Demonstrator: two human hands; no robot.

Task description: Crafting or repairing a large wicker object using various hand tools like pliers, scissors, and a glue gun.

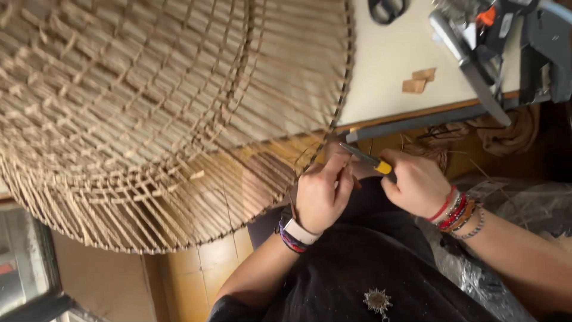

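A tan, open-lattice woven wicker frame (155, 113) is filling the left. The tool (370, 161) is showing a yellow band on its dark shaft. Red and multicoloured beaded bracelets (457, 212) are circling the right wrist. The tabletop (387, 65) is looking cream, carrying black scissors (387, 9).

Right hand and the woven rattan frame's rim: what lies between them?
In the head view, the right hand grips a yellow-handled tool whose dark blade spans that gap toward the woven frame rim, where the left hand pinches.

Black top with a little sunburst pin (378, 300), bare forearms, pale watch plus dark bands on the left wrist (296, 233), stack of colourful beaded bracelets (457, 213) on the right.
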